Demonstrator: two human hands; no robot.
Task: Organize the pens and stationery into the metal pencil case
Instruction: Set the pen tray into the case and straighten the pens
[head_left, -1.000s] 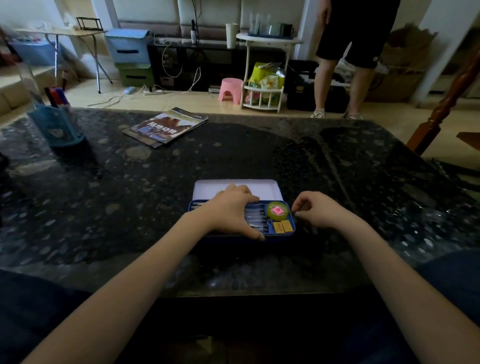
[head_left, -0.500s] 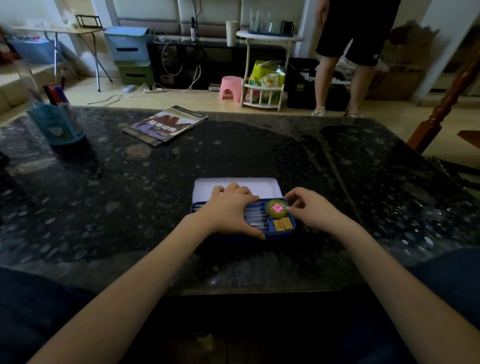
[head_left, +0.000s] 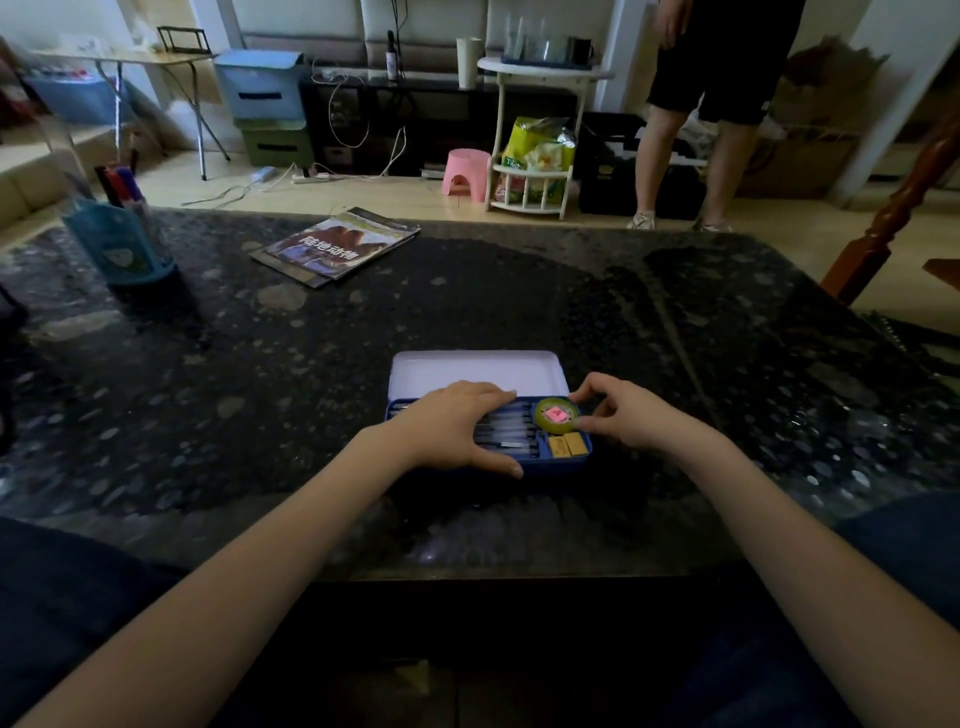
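A blue metal pencil case lies open near the front of the dark stone table, its white lid folded back. Inside lie several pens side by side, a round green disc with a pink centre and two tan erasers. My left hand rests flat over the pens, fingers reaching the far rim and thumb along the front wall. My right hand pinches the green disc between index finger and thumb at the case's right end.
A blue pen holder with markers stands at the far left of the table. A magazine lies at the back. A person stands beyond the table, and a wooden chair post rises at the right.
My right hand moved from the case's right edge onto the green disc, and its index finger and thumb closed around it. My left hand stayed on the pens.
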